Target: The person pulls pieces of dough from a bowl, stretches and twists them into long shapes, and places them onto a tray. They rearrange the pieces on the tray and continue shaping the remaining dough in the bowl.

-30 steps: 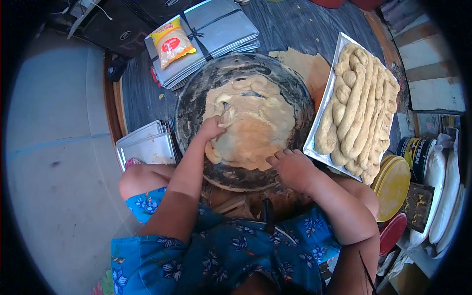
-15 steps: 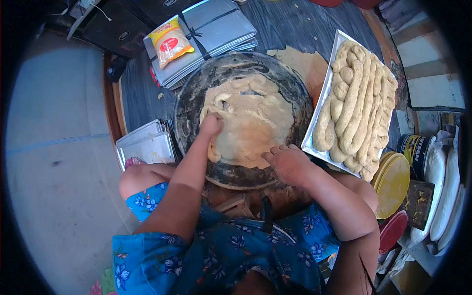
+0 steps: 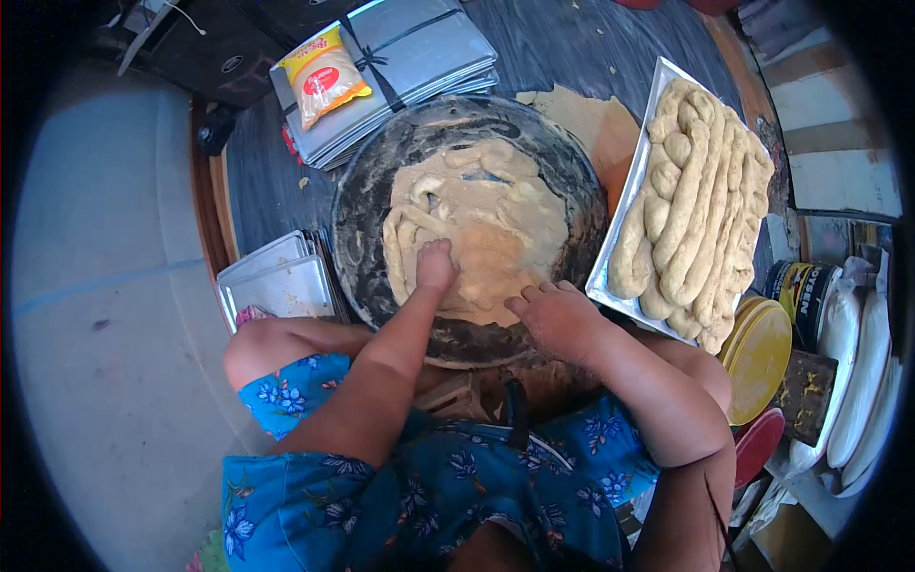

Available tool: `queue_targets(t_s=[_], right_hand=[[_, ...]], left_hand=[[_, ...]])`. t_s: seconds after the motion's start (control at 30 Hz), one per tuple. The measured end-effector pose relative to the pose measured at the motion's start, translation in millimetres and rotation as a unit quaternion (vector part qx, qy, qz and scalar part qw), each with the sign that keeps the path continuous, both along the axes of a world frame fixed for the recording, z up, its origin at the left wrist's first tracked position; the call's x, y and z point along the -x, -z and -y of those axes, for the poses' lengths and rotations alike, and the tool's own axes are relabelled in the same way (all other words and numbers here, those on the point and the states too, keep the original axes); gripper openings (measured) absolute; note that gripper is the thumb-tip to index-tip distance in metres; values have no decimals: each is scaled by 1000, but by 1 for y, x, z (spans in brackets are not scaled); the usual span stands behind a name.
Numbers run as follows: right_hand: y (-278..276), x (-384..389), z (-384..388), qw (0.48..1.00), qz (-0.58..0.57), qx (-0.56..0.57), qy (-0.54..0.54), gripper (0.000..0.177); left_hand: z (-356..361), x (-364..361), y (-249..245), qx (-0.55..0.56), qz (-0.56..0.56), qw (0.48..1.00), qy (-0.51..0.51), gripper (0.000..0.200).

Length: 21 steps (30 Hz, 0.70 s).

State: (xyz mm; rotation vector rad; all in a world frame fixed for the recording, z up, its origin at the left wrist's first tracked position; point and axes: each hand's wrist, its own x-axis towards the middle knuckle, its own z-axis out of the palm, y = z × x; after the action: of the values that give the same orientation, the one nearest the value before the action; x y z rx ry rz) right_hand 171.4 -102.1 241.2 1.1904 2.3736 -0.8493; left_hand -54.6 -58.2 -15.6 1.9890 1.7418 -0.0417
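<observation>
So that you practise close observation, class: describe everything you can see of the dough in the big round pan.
The dough is a pale tan, soft-looking mass, lumpy and ridged, spread flat across the middle of the dark, flour-smeared round pan. The left hand presses into its near edge; the right hand rests on the pan's near rim beside it.

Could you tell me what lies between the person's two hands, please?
Tan dough in the pan, between left hand and right hand; head view.
</observation>
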Motion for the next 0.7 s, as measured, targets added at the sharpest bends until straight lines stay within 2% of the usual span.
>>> queue_targets(t_s=[0.03,0.13,0.23,0.33,0.43,0.53,0.63,0.7], right_hand=[[-1,1,-1,1000,2,1,-2,49],[0,1,1,1000,-5,-10,-2,49],[0,2,1,1000,4,-11,-6,50],[-4,2,-1,1000,10,12,-1,51],[-9,4,-3,999,26,25,-5,52],[-11,6,-2,999,27,23,-8,52],[-12,7,-2,999,24,30,-4,52],[-7,4,3,1000,-17,-4,16,38]], left_hand=[[-2,-1,-6,28,-1,1000,-7,40],[1,14,7,-23,84,993,-80,39],[13,24,15,-200,3,980,15,36],[17,22,5,-12,17,999,28,34],[26,13,-14,-23,50,998,21,33],[27,-1,-38,23,66,997,36,34],[26,0,-36,-4,134,991,-27,34],[13,17,-17,-33,233,965,-115,37]])
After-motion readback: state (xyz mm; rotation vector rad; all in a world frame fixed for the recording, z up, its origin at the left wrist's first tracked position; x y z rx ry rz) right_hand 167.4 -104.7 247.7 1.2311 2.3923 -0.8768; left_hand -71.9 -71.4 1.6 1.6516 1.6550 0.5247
